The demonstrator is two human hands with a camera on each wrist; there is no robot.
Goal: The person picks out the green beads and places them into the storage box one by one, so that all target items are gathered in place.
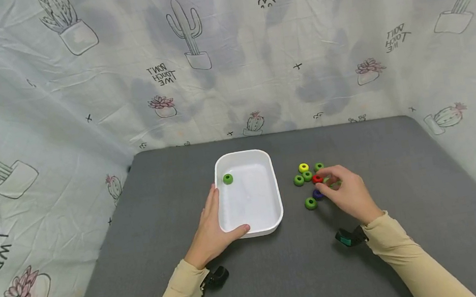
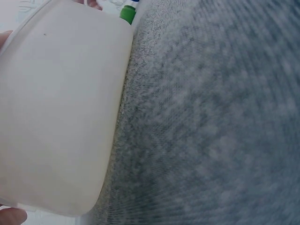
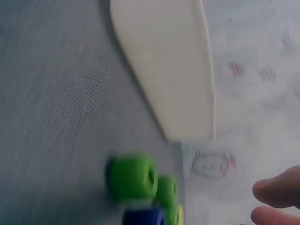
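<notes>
A white tray [image 1: 275, 183] is seen on the grey bench [image 1: 403, 187]; green, yellow, red and blue rings [image 1: 307, 176] lie right. Cactus-printed cloth [image 1: 79, 88] hangs far.

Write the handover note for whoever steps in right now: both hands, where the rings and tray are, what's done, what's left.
Left hand: grips the near left corner of the white tray, thumb along its near rim.
Right hand: over the ring cluster, fingertips at a green ring beside the red ring; whether the grip has closed on it cannot be told.
Done: one green ring in tray, far left corner.
Left on the grey mat, right of the tray: yellow ring, blue ring, the red one and several green ones, including the nearest green ring.
</notes>
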